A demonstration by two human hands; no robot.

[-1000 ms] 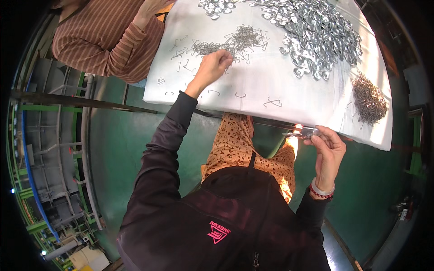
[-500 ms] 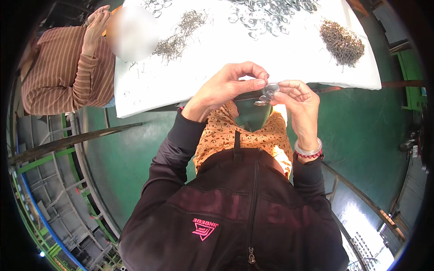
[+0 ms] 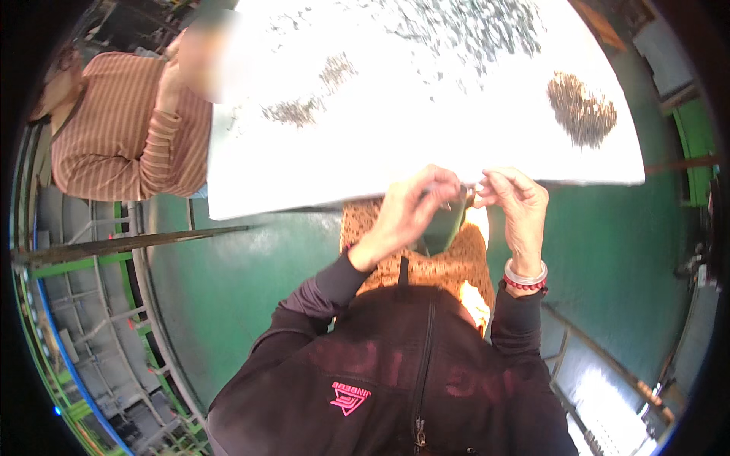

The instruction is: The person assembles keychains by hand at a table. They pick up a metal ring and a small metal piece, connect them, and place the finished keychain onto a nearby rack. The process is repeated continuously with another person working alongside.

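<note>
Green floor (image 3: 236, 296) spreads wide under everything in this bright workroom. On top of it stands a big white table (image 3: 342, 159), with its near edge just in front of the person's lap. Grey racks (image 3: 95, 292) with green bars fill the far left side. The person wears a black jacket (image 3: 380, 334) and tan pants (image 3: 395, 270) with dark spots. At the left end of the table is a co-worker in a brown striped top (image 3: 125, 129).

Lots of silver metal discs (image 3: 471, 30) lie at the far side of the table, all blurry. A brown heap of thin metal bits (image 3: 582, 110) sits on the right part. To the left are two dark clumps of wire hooks (image 3: 293, 112).

Both hands meet near the table's near edge. The right hand (image 3: 521, 201) pinches a small shiny metal piece (image 3: 467, 190) between thumb and finger. The left hand (image 3: 414, 205) has its fingers curled right beside that piece; blur hides whether it grips anything. On the right wrist are a pale bangle (image 3: 526, 270) and a red bracelet (image 3: 525, 286).
</note>
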